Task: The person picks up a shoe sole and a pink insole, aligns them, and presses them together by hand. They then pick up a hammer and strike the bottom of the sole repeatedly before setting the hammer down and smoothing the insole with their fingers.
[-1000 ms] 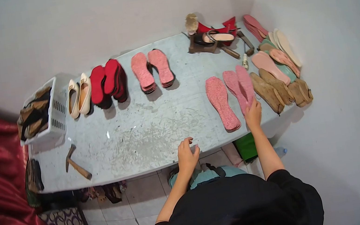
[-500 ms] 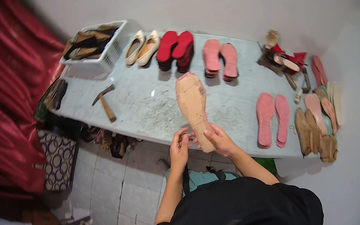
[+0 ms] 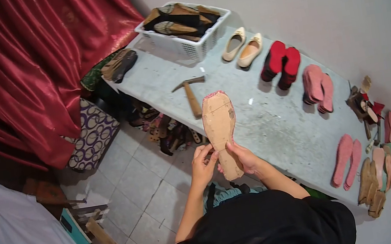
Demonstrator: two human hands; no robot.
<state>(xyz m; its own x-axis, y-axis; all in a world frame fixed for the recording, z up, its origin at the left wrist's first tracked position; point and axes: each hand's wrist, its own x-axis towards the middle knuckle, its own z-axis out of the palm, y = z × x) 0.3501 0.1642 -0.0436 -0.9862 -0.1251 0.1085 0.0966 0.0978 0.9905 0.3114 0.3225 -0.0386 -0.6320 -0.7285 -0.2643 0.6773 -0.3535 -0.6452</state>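
Observation:
A tan shoe insole (image 3: 219,118) with a pink rim at its toe stands upright in front of me, its wide end pointing away. My right hand (image 3: 243,159) grips its narrow part from the right, thumb across the face. At the left edge, my left hand (image 3: 204,164) pinches the insole with thumb and fingers. Beyond it on the table (image 3: 278,129) lies a hammer (image 3: 193,99) with a wooden handle. Pink insoles (image 3: 342,160) lie side by side at the right.
A white basket (image 3: 191,46) of shoes stands at the back left, near cream shoes (image 3: 250,51), stacked red soles (image 3: 280,62) and stacked pink soles (image 3: 316,85). Brown pieces (image 3: 366,179) crowd the right end. A red curtain (image 3: 57,57) hangs left; a patterned box (image 3: 92,133) sits below.
My view has swung left, so the table and its things sit farther right in the picture. My left hand has closed onto the insole's edge; my right hand keeps its grip.

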